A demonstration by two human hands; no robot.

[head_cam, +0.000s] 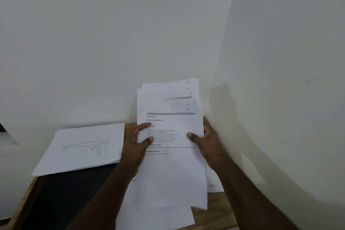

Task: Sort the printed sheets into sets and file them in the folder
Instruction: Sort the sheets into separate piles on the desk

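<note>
A fanned stack of printed sheets [170, 136] is held upright, tilted toward the far wall, right of centre. The front sheet carries a grey bar, bold headings such as "INITIAL SCENE SETUP" and "REQUIRED PROPS", and lines of small text; the staggered upper right corners behind it bear handwritten marks too small to read with certainty. To the left lies a second pile of sheets [82, 148], flat, with a line drawing of a figure in a plank pose on top. A black folder [61, 198] lies flat at the near left, its far edge under that pile.
</note>
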